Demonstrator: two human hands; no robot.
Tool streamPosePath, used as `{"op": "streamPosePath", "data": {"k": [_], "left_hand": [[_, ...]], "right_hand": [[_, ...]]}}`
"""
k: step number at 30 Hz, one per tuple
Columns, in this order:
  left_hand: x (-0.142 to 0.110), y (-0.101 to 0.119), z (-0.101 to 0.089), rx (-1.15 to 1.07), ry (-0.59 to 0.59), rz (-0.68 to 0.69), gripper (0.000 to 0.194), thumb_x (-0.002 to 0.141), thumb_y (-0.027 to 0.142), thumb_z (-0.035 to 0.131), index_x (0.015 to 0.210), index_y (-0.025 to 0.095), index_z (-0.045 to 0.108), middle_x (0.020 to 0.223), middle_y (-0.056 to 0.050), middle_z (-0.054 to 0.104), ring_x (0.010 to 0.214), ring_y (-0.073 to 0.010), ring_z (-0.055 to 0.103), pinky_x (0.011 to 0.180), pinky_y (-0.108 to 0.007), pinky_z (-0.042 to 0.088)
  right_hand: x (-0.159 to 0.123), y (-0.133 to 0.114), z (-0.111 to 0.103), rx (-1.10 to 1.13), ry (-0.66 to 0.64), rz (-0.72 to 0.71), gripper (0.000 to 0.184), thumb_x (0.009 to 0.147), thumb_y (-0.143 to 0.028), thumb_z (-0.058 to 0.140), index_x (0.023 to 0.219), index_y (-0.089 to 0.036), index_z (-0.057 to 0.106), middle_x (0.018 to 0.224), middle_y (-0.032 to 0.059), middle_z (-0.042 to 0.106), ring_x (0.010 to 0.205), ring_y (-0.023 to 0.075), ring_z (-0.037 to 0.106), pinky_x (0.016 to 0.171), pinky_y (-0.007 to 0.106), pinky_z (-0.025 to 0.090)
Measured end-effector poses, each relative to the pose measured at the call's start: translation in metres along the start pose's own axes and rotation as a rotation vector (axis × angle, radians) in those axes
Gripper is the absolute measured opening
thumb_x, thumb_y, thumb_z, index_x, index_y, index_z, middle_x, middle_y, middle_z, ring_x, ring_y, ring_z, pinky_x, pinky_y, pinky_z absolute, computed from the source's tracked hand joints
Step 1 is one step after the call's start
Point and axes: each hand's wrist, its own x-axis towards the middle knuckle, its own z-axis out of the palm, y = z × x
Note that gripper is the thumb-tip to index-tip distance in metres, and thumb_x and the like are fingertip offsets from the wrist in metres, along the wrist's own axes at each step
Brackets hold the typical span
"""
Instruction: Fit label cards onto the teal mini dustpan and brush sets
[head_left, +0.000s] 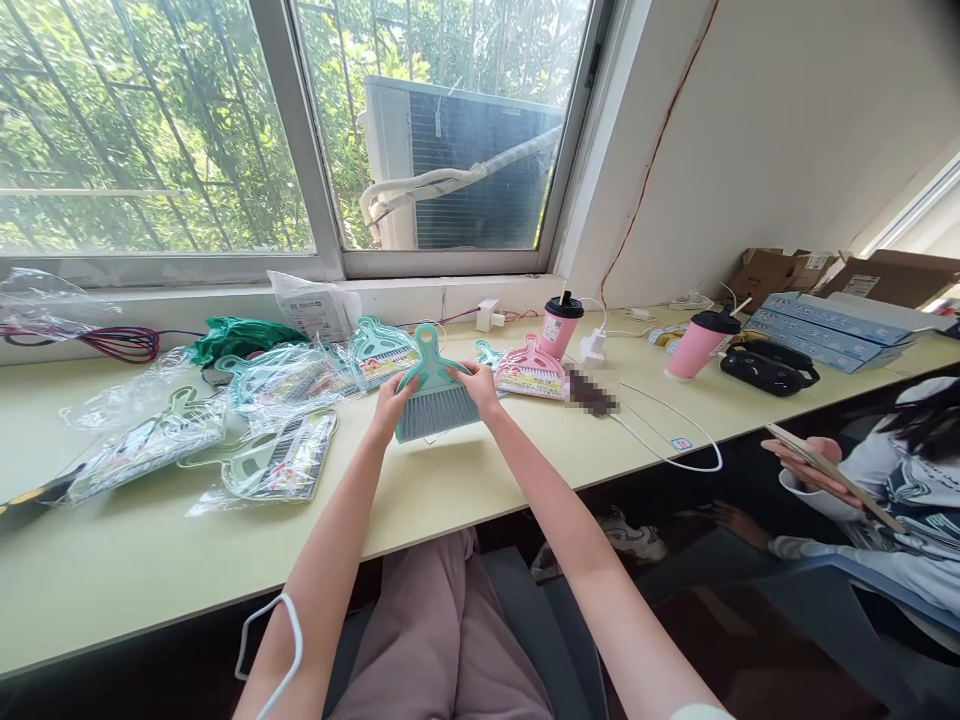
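Both my hands grip a green hand brush [439, 405] with grey bristles pointing down; it is held upright just over the table [442, 490]. My left hand [391, 400] closes on its left shoulder and my right hand [477, 384] on its right. A green dustpan may lie behind it, but I cannot tell. Beyond my left hand stands a packaged green brush set [380, 352]. Close to my right hand is a pink brush set [531, 372] with a printed card. More green sets in clear wrap, including a packaged dustpan set [281, 460], lie to the left.
Pink cups [562, 328] with black lids stand at the back right. A white cable [709, 445] curls near the table edge. Further right are a black case [769, 368] and blue boxes [832, 328]. A seated person [892, 490] holds a phone beside the table.
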Motion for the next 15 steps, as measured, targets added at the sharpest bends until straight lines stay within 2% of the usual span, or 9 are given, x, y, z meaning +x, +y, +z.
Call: {"op": "streamPosePath", "data": {"k": [2,4,7,9,11,13,15], "left_hand": [[0.0,0.001,-0.005,-0.016,-0.052,-0.036,0.043,0.073,0.052,0.072,0.097,0.017,0.072,0.093,-0.007,0.069,0.097,-0.0277,0.06,0.085,-0.035,0.046],[0.001,0.001,-0.011,0.005,-0.091,-0.059,0.042,0.067,0.048,0.077,0.095,0.017,0.073,0.092,-0.007,0.07,0.101,-0.0295,0.06,0.088,-0.037,0.046],[0.005,-0.005,-0.018,0.002,-0.029,-0.044,0.037,0.062,0.042,0.08,0.088,0.017,0.074,0.087,-0.006,0.07,0.101,-0.0297,0.061,0.09,-0.038,0.047],[0.009,-0.01,-0.022,-0.062,0.095,-0.046,0.038,0.06,0.041,0.081,0.089,0.017,0.073,0.088,-0.006,0.071,0.101,-0.0286,0.062,0.092,-0.038,0.048],[0.013,-0.016,-0.026,-0.16,0.231,-0.097,0.043,0.058,0.041,0.082,0.093,0.018,0.072,0.092,-0.007,0.072,0.101,-0.028,0.064,0.092,-0.039,0.05],[0.015,-0.021,-0.03,-0.252,0.333,-0.159,0.047,0.058,0.044,0.083,0.097,0.018,0.071,0.095,-0.008,0.072,0.1,-0.0284,0.066,0.091,-0.04,0.052],[0.017,-0.025,-0.033,-0.286,0.368,-0.183,0.047,0.06,0.047,0.082,0.096,0.019,0.071,0.096,-0.008,0.073,0.1,-0.0292,0.067,0.09,-0.041,0.054]], "right_hand": [[0.002,-0.004,-0.001,0.095,-0.063,-0.025,0.028,0.071,-0.04,0.078,0.092,-0.021,0.077,0.1,0.0039,0.078,0.102,0.0239,0.069,0.094,0.036,0.054],[0.004,-0.006,-0.005,0.163,-0.137,-0.033,0.04,0.072,-0.045,0.078,0.104,-0.021,0.075,0.11,0.0058,0.076,0.109,0.0238,0.068,0.098,0.036,0.052],[0.007,-0.004,-0.015,0.152,-0.219,-0.046,0.055,0.083,-0.056,0.066,0.128,-0.025,0.064,0.132,0.0068,0.067,0.124,0.0227,0.061,0.103,0.038,0.05],[0.004,0.002,-0.022,0.027,-0.189,-0.077,0.055,0.09,-0.06,0.054,0.133,-0.025,0.06,0.141,0.008,0.061,0.13,0.0226,0.056,0.107,0.04,0.047],[-0.005,0.012,-0.028,-0.189,-0.169,-0.135,0.055,0.093,-0.06,0.049,0.133,-0.023,0.06,0.142,0.0111,0.059,0.134,0.0246,0.052,0.113,0.045,0.04],[-0.02,0.022,-0.032,-0.414,-0.278,-0.219,0.062,0.091,-0.059,0.053,0.141,-0.022,0.054,0.147,0.0136,0.054,0.141,0.0274,0.045,0.118,0.049,0.032],[-0.039,0.03,-0.035,-0.589,-0.481,-0.261,0.078,0.089,-0.058,0.057,0.154,-0.022,0.034,0.157,0.0157,0.042,0.149,0.0292,0.034,0.121,0.052,0.024]]}}
